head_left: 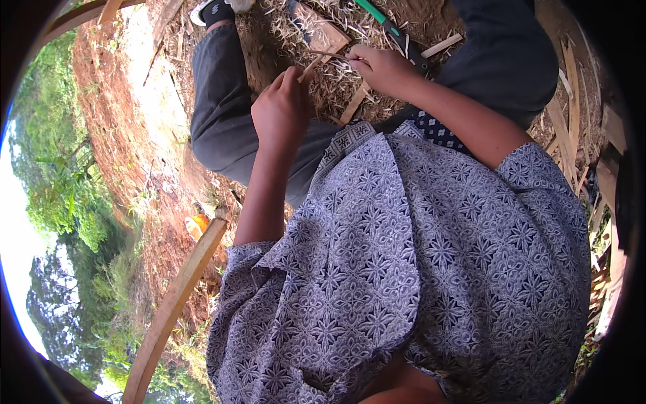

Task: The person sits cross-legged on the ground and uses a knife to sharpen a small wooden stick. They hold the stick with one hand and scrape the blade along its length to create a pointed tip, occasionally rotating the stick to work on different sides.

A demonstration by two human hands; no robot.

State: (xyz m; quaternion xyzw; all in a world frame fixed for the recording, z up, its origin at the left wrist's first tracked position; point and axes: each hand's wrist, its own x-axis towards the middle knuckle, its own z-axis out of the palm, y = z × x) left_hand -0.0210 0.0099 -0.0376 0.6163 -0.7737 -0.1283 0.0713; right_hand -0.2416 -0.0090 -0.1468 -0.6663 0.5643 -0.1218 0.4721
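My left hand (279, 111) is closed in a fist round a narrow pale wood strip (310, 68), whose end sticks out toward the right hand. In my right hand (383, 69), the closed fingers grip what looks like a knife (328, 54) with a thin dark blade. Its handle is hidden in the fist. The blade points left and crosses the far end of the strip; whether they touch I cannot tell. Just beyond the hands lies a flat wooden block (321, 30). Curled wood shavings (340, 81) cover the ground between my legs.
A long tool with a green and black body (387, 25) lies beyond my right hand. Near it is a loose wood strip (442, 45). Wood pieces (572, 101) are scattered at the right. A long wooden pole (176, 296) slants up at the left, before a reddish slope (118, 128).
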